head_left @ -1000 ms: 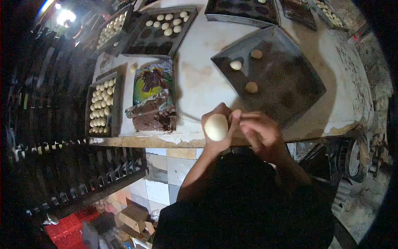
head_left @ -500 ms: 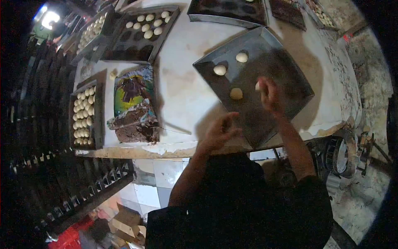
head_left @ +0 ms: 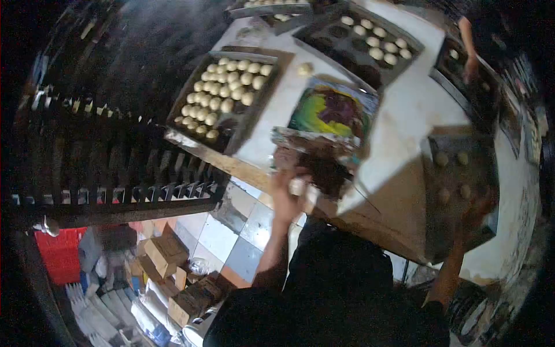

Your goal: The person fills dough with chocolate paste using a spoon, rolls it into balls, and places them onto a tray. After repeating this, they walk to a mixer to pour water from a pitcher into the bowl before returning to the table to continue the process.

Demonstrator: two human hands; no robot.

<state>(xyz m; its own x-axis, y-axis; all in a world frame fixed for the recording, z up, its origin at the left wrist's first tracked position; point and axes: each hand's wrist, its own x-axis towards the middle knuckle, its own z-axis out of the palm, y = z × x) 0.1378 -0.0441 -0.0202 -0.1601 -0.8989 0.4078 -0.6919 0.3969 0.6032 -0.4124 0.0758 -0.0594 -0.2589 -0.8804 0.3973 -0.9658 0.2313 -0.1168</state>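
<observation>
My left hand [head_left: 287, 199], blurred, is at the near edge of a dark brown paste-like block [head_left: 315, 168]. Its fingers look apart and reach towards the block; a pale patch between them is too blurred to identify. The block lies partly in a colourful plastic wrapper [head_left: 329, 113]. My right hand [head_left: 477, 209] hangs over the near part of a dark metal tray [head_left: 457, 228], in shadow, its fingers seeming stretched out. Several pale dough balls [head_left: 462, 158] sit in this tray, beyond the right hand.
At left stands a tray filled with dough balls [head_left: 225, 87]. A partly filled tray [head_left: 352, 49] lies behind the wrapper. Another person's hand [head_left: 471, 68] is over a tray at the far right. Cardboard boxes [head_left: 166, 254] lie below the table.
The view has swung left. My left hand has moved from beside the metal tray to the brown block. My right hand no longer shows a dough ball; another ball now sits in the tray.
</observation>
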